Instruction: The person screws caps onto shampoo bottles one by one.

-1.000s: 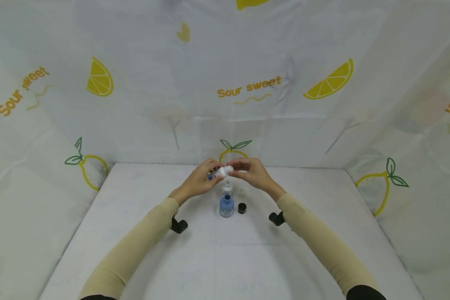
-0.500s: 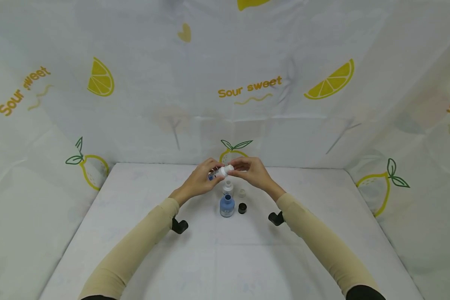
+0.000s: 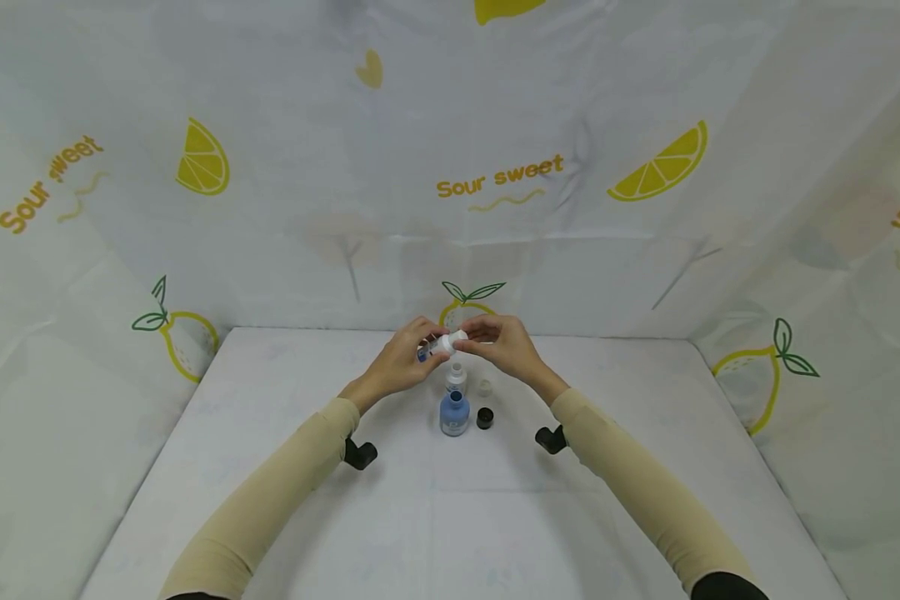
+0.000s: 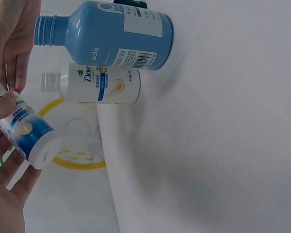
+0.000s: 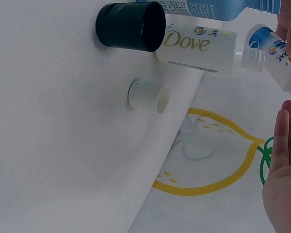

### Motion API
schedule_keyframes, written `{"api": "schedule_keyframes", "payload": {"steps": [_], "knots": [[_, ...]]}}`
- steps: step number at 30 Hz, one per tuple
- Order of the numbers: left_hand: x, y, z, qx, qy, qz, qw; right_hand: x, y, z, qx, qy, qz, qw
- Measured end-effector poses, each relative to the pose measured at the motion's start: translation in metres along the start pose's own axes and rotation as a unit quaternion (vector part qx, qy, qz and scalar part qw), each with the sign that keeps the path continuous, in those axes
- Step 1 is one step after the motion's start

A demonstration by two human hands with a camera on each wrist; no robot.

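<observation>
My left hand [image 3: 399,362] grips a small white-and-blue Dove bottle [image 4: 29,128], tilted in the air with its base down to the left. At its upper end, my right hand [image 3: 508,346] pinches the white cap [image 3: 458,337] between thumb and fingers. Whether the cap is loose from the neck cannot be told. Just below the hands, a white Dove bottle [image 3: 456,380] stands upright on the table with its neck uncovered. Nearer to me stands a blue bottle [image 3: 454,417], also without a cap.
A black cap [image 3: 484,417] sits right of the blue bottle. Behind it lies a small whitish cap [image 5: 143,95]. The white table [image 3: 480,533] meets a lemon-printed cloth wall [image 3: 390,275] just behind the hands.
Around the white cap, my right fingers have shifted slightly. The bottle stays tilted in my left hand at the same place, and the standing bottles are unmoved.
</observation>
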State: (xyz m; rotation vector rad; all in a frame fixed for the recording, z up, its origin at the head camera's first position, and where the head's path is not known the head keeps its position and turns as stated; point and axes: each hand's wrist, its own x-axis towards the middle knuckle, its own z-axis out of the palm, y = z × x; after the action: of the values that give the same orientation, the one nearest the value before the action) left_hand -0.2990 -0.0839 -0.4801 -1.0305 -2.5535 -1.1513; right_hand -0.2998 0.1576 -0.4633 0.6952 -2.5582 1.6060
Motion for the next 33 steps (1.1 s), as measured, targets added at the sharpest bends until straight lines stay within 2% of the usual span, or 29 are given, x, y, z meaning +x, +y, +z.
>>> {"api": "schedule_keyframes", "payload": {"steps": [8,14,33], "knots": [[-0.0002,0.0025,0.001,-0.004,-0.006,-0.009,0.9999,-0.0018,0.0004,-0.0003,-0.008,0.007,0.006,0.9999],[0.0001,0.0043,0.0014,-0.002,-0.005,-0.004,1.0,-0.0022,-0.0005,-0.0013,-0.02,0.014,0.004,0.9997],[0.0004,0.0034,0.0014,0.004,-0.002,0.006,1.0,-0.0028,0.0003,0.002,-0.01,0.028,0.016,0.9994]]}}
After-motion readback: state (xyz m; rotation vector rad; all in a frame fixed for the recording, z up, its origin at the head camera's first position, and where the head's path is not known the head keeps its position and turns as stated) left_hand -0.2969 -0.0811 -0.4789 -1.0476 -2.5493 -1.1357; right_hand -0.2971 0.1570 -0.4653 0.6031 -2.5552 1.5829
